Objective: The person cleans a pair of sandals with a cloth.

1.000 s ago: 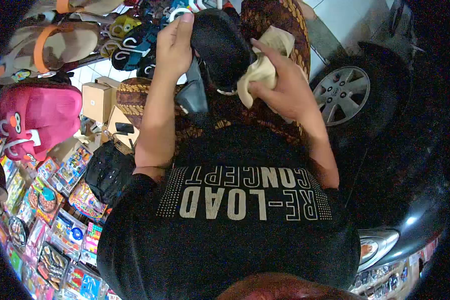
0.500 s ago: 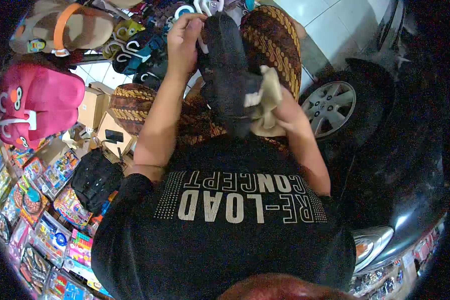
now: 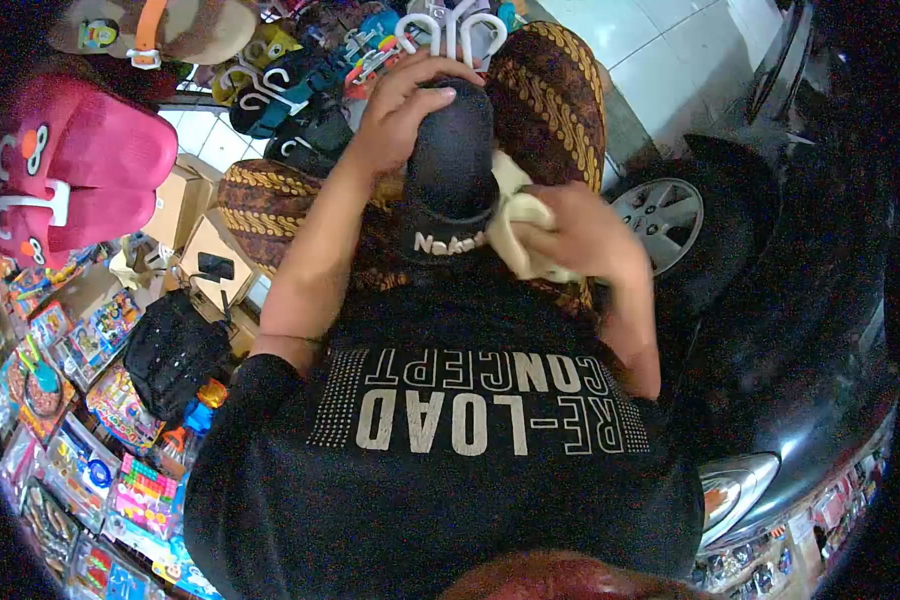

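Observation:
A black slipper [image 3: 454, 150] with pale raised letters on its strap is held over my lap, its sole facing up toward me. My left hand [image 3: 407, 112] grips its far end, the fingers over the edge beside white hanger hooks [image 3: 450, 38]. On the strap's right side, my right hand [image 3: 573, 232] is closed on a cream cloth [image 3: 520, 225] that touches the slipper. Part of the cloth is hidden under my fingers.
Pink slippers [image 3: 110, 155] hang at the left, above packaged toys [image 3: 80, 465]. A black bag [image 3: 175, 350] and open cardboard boxes [image 3: 205, 262] with a phone lie left of my knees. A dark car [image 3: 800, 380] stands close on the right.
The slipper has turned so that its inner sole and lettered strap face me. My right hand and the cloth have moved down slightly along its right side.

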A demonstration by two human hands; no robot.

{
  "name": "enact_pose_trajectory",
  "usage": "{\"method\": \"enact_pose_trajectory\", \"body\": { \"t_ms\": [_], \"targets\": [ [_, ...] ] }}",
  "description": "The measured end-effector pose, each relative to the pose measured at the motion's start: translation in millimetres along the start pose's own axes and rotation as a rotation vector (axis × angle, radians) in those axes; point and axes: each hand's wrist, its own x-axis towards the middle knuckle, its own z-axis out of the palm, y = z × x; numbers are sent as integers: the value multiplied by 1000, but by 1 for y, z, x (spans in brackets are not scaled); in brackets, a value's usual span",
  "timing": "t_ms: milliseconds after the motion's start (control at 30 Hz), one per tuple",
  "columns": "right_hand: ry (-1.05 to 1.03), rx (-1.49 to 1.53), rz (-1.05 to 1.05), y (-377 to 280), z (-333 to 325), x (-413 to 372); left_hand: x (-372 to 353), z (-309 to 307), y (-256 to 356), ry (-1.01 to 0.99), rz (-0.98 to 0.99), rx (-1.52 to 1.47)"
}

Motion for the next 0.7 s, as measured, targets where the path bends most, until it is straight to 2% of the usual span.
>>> {"method": "enact_pose_trajectory", "body": {
  "t_ms": [33, 67, 100, 167, 200, 300, 333, 467, 567, 600, 700],
  "targets": [
    [-19, -6, 9, 4, -10, -9, 1, 1, 2, -9, -10, 12],
    [94, 129, -56, 20, -18, -15, 1, 2, 2, 16, 100, 66],
    [207, 263, -119, 35, -24, -20, 2, 3, 2, 18, 110, 112],
    [480, 301, -68, 36, -38, -29, 5, 7, 5, 28, 131, 200],
    [548, 260, -158, 24, -47, -29, 8, 11, 11, 24, 117, 286],
    [707, 110, -355, 8, -45, -5, 18, 29, -2, 110, 278, 698],
    [713, -36, -393, 6, -41, 2, 20, 34, -3, 102, 286, 836],
    [504, -9, -465, 1, -19, 14, 27, 45, 12, -5, -11, 631],
    [396, 68, -407, 15, -17, 9, 32, 27, -9, -313, 3, 428],
    [358, 120, -396, 21, -19, 6, 32, 21, -6, -337, 11, 313],
    [313, 227, -434, 45, -19, 3, 41, 22, 0, -428, 48, 300]
  ]
}}
